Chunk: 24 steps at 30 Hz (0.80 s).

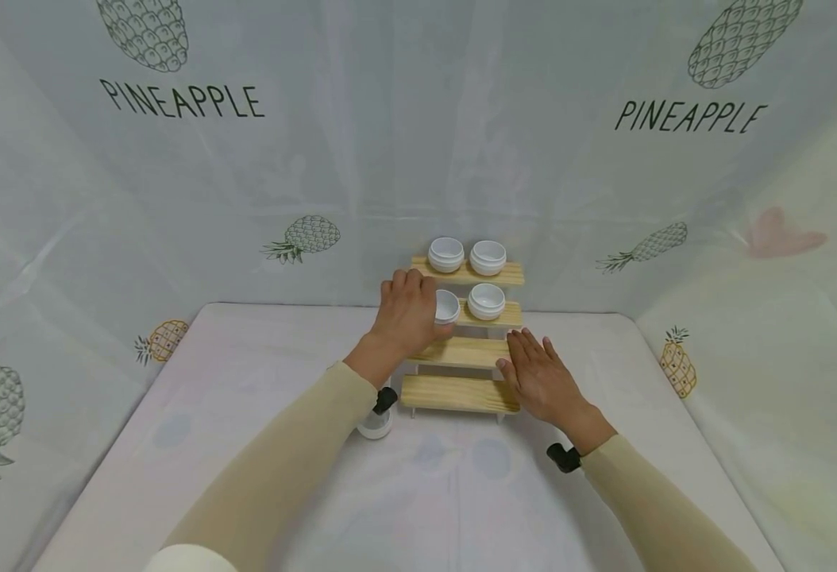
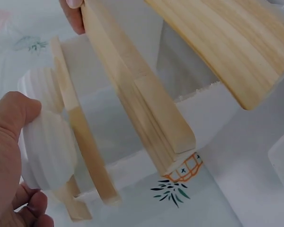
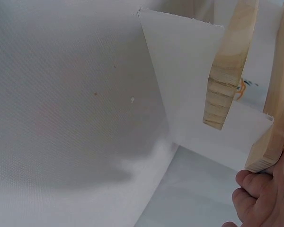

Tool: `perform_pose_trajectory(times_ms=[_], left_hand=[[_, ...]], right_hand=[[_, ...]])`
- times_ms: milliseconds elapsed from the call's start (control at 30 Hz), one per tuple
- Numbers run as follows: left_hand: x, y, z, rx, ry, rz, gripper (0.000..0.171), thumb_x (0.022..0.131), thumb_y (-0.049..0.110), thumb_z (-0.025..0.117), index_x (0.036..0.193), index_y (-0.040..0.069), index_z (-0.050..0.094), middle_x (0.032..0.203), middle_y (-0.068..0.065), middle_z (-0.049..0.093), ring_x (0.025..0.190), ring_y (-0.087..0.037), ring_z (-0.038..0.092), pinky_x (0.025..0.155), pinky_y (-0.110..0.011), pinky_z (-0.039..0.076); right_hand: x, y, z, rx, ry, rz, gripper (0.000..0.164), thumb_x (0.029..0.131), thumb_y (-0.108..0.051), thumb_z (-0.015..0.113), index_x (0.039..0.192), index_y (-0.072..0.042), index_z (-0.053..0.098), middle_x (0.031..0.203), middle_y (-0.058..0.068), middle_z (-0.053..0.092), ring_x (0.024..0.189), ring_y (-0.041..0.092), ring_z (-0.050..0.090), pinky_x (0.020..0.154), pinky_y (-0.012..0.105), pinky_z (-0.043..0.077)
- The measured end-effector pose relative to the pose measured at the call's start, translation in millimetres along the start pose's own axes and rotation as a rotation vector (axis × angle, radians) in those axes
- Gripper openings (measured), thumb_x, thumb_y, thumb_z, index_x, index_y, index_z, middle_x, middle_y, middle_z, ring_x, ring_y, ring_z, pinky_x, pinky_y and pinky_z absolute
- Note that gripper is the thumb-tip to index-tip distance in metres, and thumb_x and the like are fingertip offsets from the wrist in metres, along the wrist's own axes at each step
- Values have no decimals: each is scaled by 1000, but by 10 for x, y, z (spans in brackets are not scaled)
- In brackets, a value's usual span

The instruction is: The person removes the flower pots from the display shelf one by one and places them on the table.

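A stepped wooden stand [image 1: 460,392] with pale boards and white supports stands toward the back of the table. My left hand [image 1: 406,314] pinches a white ribbed bowl [image 2: 48,146] at the left of the second step from the top, thumb on one side and fingers curled on the other. Beside it on that step sits another white bowl [image 1: 486,302]. Two more white bowls stand on the top step, the left one [image 1: 445,254] next to the right one [image 1: 488,257]. With fingers straight, my right hand [image 1: 541,377] rests against the right end of the third step.
One white bowl [image 1: 375,426] is on the table left of the stand, partly hidden by my left wrist. The pale cloth-covered table [image 1: 454,508] extends in front. A curtain with pineapple prints [image 1: 418,143] hangs behind and at both sides.
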State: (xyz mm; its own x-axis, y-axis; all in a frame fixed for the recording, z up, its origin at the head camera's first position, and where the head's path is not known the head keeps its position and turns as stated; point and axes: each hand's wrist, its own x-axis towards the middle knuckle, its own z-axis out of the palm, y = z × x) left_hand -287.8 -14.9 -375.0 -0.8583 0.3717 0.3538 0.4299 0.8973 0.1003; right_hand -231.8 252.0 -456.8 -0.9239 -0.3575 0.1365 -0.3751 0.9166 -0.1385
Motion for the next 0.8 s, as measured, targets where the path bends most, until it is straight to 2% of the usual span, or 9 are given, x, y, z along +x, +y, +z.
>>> perform_pose_trajectory(times_ms=[200, 367, 567, 800], left_hand=[[-99, -48, -35, -17, 37, 23, 68, 85, 56, 83, 120, 2, 60, 113, -14, 55, 103, -34, 46, 90, -49, 40], [-259, -144, -86, -44, 59, 43, 68, 84, 54, 82, 124, 3, 62, 113, -14, 57, 102, -34, 47, 88, -47, 40], [-542, -324, -140, -65, 10, 26, 68, 85, 53, 81, 126, 3, 59, 114, -13, 55, 103, -33, 43, 90, -47, 36], [-927, -470, -183, -91, -40, 16, 69, 83, 52, 84, 124, 1, 61, 114, -14, 56, 106, -34, 45, 91, -49, 37]], right_hand=[[-2, -4, 8, -4, 2, -1, 69, 116, -44, 28, 161, 8, 29, 168, 27, 31, 159, 43, 23, 127, 64, 16], [-4, -12, 5, -3, 16, -5, 68, 116, -43, 29, 161, 9, 30, 168, 28, 32, 159, 44, 24, 127, 64, 17], [3, -17, 17, -11, 16, -1, 69, 116, -43, 29, 160, 9, 30, 167, 28, 33, 159, 44, 25, 127, 64, 18], [1, -7, 26, -3, 19, -6, 68, 116, -42, 29, 160, 10, 30, 167, 29, 32, 158, 46, 25, 126, 65, 18]])
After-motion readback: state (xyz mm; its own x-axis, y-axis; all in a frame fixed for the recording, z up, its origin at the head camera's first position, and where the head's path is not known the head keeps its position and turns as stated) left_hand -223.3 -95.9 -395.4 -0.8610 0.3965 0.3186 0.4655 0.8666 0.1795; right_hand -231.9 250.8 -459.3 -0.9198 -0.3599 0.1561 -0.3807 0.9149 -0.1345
